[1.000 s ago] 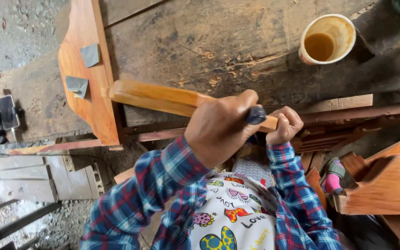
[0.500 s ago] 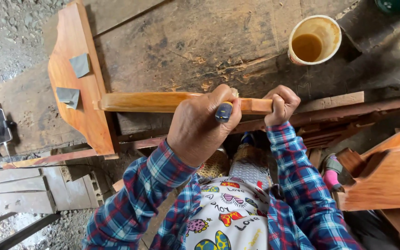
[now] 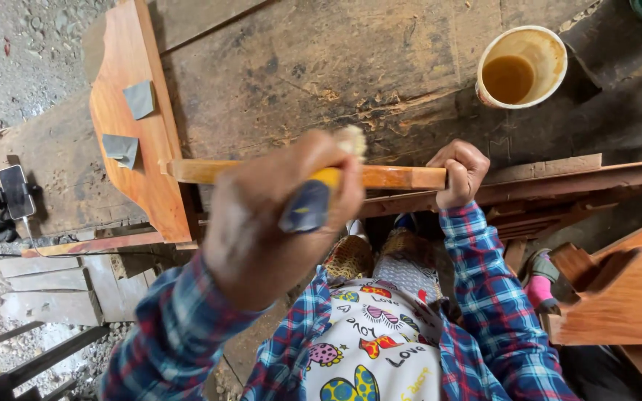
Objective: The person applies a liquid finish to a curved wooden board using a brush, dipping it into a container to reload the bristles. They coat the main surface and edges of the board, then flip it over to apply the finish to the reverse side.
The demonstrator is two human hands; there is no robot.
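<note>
Gravel ground (image 3: 16,52) lies far left of the long wooden strip, and a phone (image 3: 17,190) stands on a small dark stand well apart from the strip's left end. A curved orange-brown wooden panel (image 3: 124,141) rests on the worn grey tabletop (image 3: 313,67) with two grey squares of sandpaper (image 3: 140,99) lying on it, and the strip's left end sits against this panel. The long wooden strip (image 3: 380,177) runs level across the tabletop's near edge, glossy and yellow-orange. Over its middle is the left hand (image 3: 269,223), blurred, its fingers (image 3: 347,189) clamped round a paintbrush (image 3: 321,186) with a blue and yellow handle, the pale bristles at the strip's upper edge. At the strip's right end the right hand (image 3: 458,172) has its fingers curled tight around the wood. Up and to the right of that end stands an open cup of brown liquid (image 3: 520,68). Carved reddish wooden parts (image 3: 618,289) lie below and right of the strip, beside the plaid sleeve (image 3: 492,312).
</note>
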